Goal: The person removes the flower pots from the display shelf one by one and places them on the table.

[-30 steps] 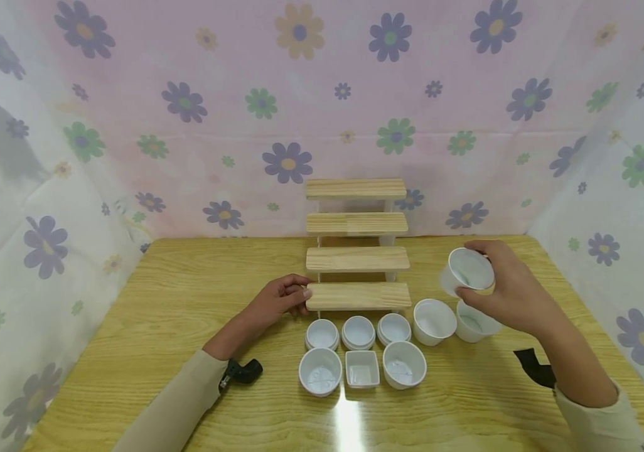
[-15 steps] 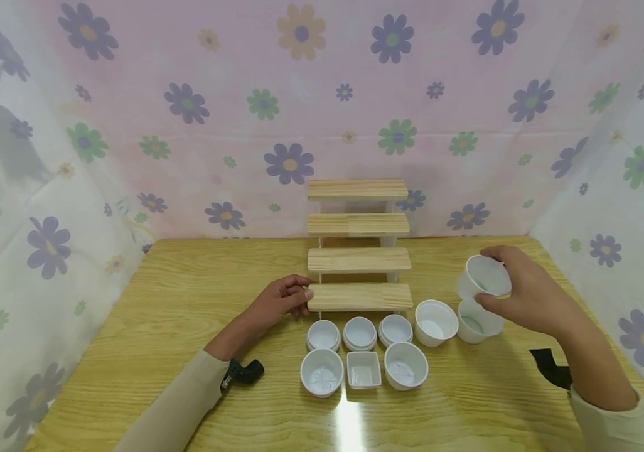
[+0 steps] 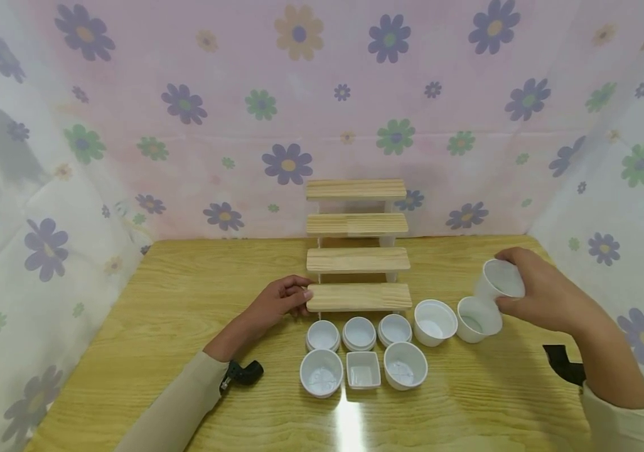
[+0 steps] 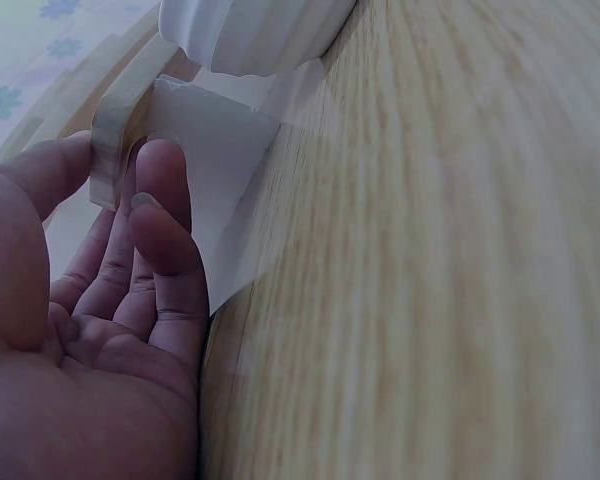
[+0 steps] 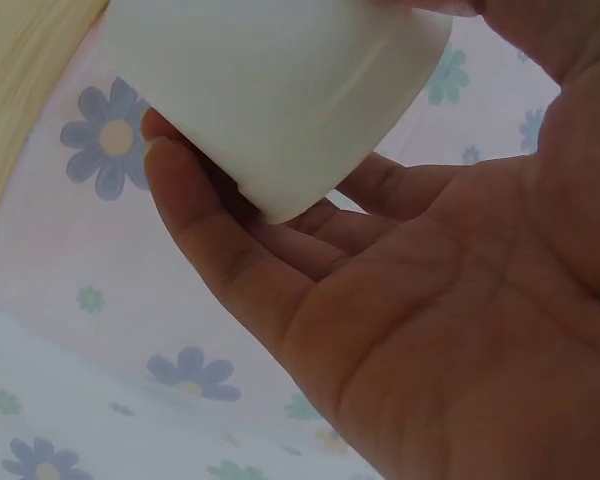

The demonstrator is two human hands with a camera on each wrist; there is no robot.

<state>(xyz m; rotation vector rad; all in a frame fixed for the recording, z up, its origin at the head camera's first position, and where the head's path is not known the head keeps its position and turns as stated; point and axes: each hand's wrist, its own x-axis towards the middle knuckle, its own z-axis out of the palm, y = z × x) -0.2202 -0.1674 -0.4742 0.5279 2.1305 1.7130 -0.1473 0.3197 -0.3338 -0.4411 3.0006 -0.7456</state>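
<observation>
My left hand (image 3: 275,304) grips the left end of the lowest plank (image 3: 358,297) of a stepped wooden display stand. In the left wrist view, the thumb lies on the plank's end (image 4: 112,150) and the fingers curl beneath it. My right hand (image 3: 548,295) holds a white plastic cup (image 3: 501,279) by its sides, tilted, above the right of the table. Just left of and below it stands a similar cup (image 3: 479,320), then one more white cup (image 3: 435,321). The right wrist view shows fingers around the held cup's (image 5: 280,100) wall and base.
Small white round bowls (image 3: 359,333) stand in a row before the stand. Nearer are two larger round bowls (image 3: 322,371) and a square dish (image 3: 363,369) between them. Behind the wooden table (image 3: 214,263) hangs a flowered cloth (image 3: 214,157).
My right hand has moved to the right and slightly down with the cup, from above the standing cup to its right side. My left hand has stayed on the plank.
</observation>
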